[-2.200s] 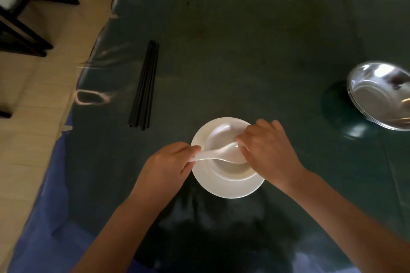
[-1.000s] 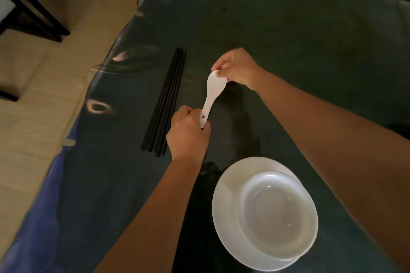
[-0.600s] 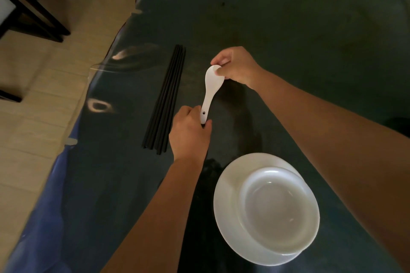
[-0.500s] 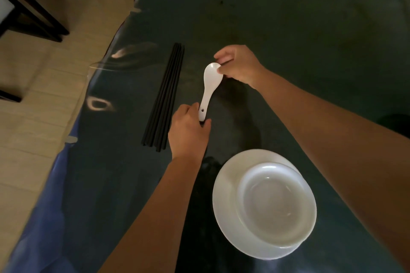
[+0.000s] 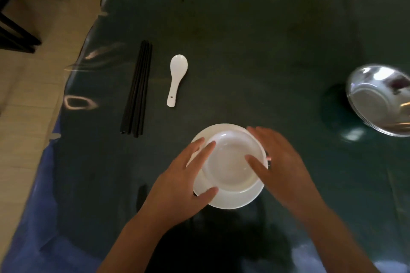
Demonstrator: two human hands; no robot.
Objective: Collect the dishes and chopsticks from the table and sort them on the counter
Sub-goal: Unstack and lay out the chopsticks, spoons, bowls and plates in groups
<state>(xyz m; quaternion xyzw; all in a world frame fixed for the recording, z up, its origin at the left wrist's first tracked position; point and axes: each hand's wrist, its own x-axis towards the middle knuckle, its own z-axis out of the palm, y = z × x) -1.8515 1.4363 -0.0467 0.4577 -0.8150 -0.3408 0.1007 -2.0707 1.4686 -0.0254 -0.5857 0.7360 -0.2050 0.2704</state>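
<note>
Both hands are spread over the white bowl, which sits in a white plate near the front edge of the table. The left hand lies at the bowl's left side, fingers straight and fanned, thumb reaching across the plate's rim; its grip is released, holding nothing that I can see. The right hand comes in from the other side with fingers likewise stretched and loose, thumb over the bowl's inside. It is blurred, so whether the fingers actually touch the bowl I cannot tell.

Further back on the dark green cloth, a white spoon lies flat with its scoop pointing away and its handle toward the person. Just to its left, apart from it, a bundle of black chopsticks lies roughly parallel. At the far right a shiny metal bowl rests tilted on the table, partly cut off by the frame. A dark chair frame stands on the pale floor at upper left.
</note>
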